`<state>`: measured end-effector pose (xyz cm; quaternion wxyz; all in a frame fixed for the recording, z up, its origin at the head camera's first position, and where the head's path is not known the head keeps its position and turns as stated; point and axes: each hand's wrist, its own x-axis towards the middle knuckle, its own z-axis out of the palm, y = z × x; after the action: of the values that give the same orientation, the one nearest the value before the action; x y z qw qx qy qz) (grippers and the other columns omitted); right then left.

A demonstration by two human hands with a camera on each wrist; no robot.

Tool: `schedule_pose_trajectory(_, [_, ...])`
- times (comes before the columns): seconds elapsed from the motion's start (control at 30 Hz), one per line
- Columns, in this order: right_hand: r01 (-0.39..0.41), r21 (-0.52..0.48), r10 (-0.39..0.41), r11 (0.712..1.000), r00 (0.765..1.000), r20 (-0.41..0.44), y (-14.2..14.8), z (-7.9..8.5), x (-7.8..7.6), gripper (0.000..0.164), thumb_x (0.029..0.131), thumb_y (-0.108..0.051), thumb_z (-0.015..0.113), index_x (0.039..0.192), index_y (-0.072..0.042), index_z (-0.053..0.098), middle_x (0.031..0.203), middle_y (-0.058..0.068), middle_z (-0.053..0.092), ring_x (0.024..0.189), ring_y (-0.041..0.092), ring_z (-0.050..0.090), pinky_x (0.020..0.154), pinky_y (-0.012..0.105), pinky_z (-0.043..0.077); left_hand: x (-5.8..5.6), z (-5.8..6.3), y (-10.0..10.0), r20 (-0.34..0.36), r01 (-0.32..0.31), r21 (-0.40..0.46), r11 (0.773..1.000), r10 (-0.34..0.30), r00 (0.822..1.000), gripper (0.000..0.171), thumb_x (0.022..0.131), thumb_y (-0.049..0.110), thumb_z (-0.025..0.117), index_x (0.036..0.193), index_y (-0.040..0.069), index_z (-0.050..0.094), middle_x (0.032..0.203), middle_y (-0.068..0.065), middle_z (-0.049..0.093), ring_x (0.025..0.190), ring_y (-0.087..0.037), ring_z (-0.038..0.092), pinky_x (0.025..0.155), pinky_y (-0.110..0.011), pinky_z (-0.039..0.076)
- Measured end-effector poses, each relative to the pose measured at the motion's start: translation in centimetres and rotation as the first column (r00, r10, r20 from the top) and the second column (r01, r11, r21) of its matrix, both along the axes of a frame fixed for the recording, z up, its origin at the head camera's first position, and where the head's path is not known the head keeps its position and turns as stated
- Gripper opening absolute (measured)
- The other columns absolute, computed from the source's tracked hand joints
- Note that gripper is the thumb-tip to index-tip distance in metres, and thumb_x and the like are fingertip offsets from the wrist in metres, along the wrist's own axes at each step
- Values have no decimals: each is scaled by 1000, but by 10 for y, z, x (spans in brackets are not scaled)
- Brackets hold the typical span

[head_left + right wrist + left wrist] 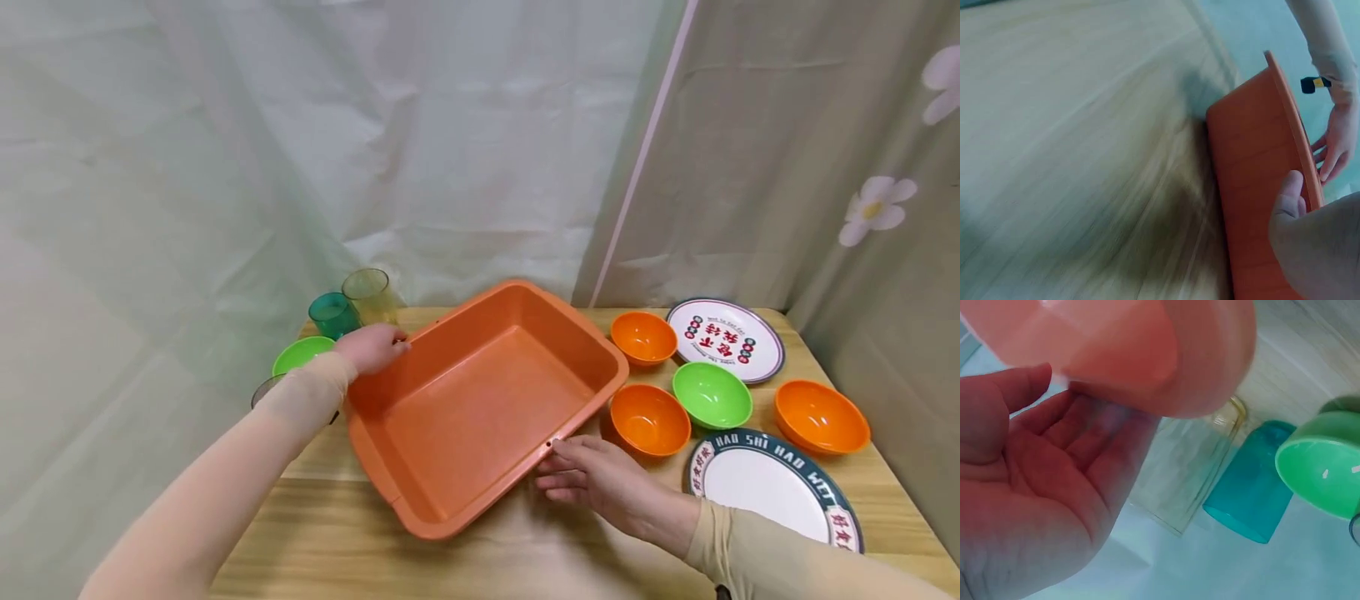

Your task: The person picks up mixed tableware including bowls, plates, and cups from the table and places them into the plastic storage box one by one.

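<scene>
A rectangular orange plastic basin [480, 408] sits at an angle over the wooden table in the head view, with nothing inside it. My left hand [372, 348] holds its left rim. In the left wrist view, the fingers reach behind the basin wall [1204, 356] and the thumb lies in front, fingertips hidden. My right hand [600, 483] grips the near right rim. The right wrist view shows a digit against the outer wall [1254, 181] below the rim. Close to the left hand stand a teal cup [333, 315] and a yellowish clear cup [369, 293].
Left of the basin are a green bowl [302, 354] and a partly hidden dark clear cup [266, 388]. At right stand several orange bowls [651, 421], a green bowl [712, 396], an oval plate [725, 340] and a blue-rimmed plate [772, 487]. Curtains [480, 150] enclose the table.
</scene>
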<state>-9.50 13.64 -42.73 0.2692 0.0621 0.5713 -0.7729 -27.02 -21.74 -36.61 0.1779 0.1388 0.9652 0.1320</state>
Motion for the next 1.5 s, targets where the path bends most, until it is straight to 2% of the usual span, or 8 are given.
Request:
schedule_pose_trajectory(0.13, [9, -17, -9, 1000, 1000, 6, -6, -6, -7, 25, 107, -20, 55, 115, 4, 51, 103, 17, 71, 94, 26, 72, 88, 39, 60, -4, -4, -2, -14, -23, 10, 1000, 23, 1000, 28, 107, 21, 55, 127, 12, 72, 107, -8, 71, 92, -27, 62, 90, -47, 52])
schedule_pose_trajectory(0.23, [14, -25, -14, 1000, 1000, 20, -5, -8, -17, 22, 109, -17, 50, 115, 4, 50, 100, 16, 73, 93, 25, 73, 87, 39, 60, -3, -2, -6, 5, -28, 43, 999, 28, 1000, 30, 107, 18, 55, 131, 10, 70, 111, -10, 71, 95, -28, 63, 91, -47, 52])
schedule_pose_trajectory(0.43, [59, 3, -59, 998, 998, -10, 8, -6, -43, 24, 109, -13, 46, 120, 8, 49, 88, 11, 73, 79, 20, 73, 79, 37, 62, 6, 0, -12, 135, -85, 147, 985, 65, 989, 35, 106, 13, 54, 137, -1, 62, 113, -17, 70, 89, -25, 67, 79, -40, 58])
schedule_pose_trajectory(0.6, [80, 102, -78, 992, 997, -27, 27, -3, -67, 34, 110, -17, 44, 130, 10, 44, 88, 9, 70, 73, 17, 68, 74, 32, 61, 21, -3, -12, 297, -175, 268, 947, 91, 950, 32, 106, 14, 55, 132, -4, 60, 103, -15, 69, 85, -23, 70, 72, -40, 62])
schedule_pose_trajectory(0.7, [72, 166, -69, 984, 997, -25, 40, -1, -80, 35, 111, -21, 44, 132, 7, 43, 91, 9, 68, 74, 17, 65, 73, 30, 59, 31, -7, -8, 350, -218, 335, 917, 93, 932, 29, 106, 14, 57, 126, -6, 61, 98, -13, 69, 84, -23, 71, 71, -41, 63])
schedule_pose_trajectory(1.03, [71, 329, -42, 942, 995, -94, 71, 3, -118, 43, 109, -27, 52, 135, 7, 46, 91, 4, 66, 74, 15, 65, 69, 26, 58, 56, -21, 16, 401, -276, 432, 859, 91, 911, 20, 104, 13, 59, 111, -7, 62, 86, -12, 65, 73, -18, 66, 68, -40, 63])
schedule_pose_trajectory(1.23, [40, 334, -9, 942, 995, -95, 81, 7, -133, 49, 109, -28, 53, 141, 8, 43, 90, 2, 69, 76, 14, 66, 71, 26, 57, 61, -26, 21, 446, -299, 516, 802, 47, 894, 30, 106, 11, 57, 125, -11, 58, 92, -15, 70, 76, -22, 72, 73, -45, 62])
schedule_pose_trajectory(1.5, [29, 366, 5, 930, 996, -91, 83, 10, -141, 51, 109, -29, 52, 145, 7, 43, 96, 4, 70, 81, 15, 67, 77, 27, 58, 59, -28, 23, 457, -309, 534, 787, 38, 889, 35, 106, 14, 56, 130, -11, 56, 97, -16, 73, 76, -21, 72, 71, -41, 63])
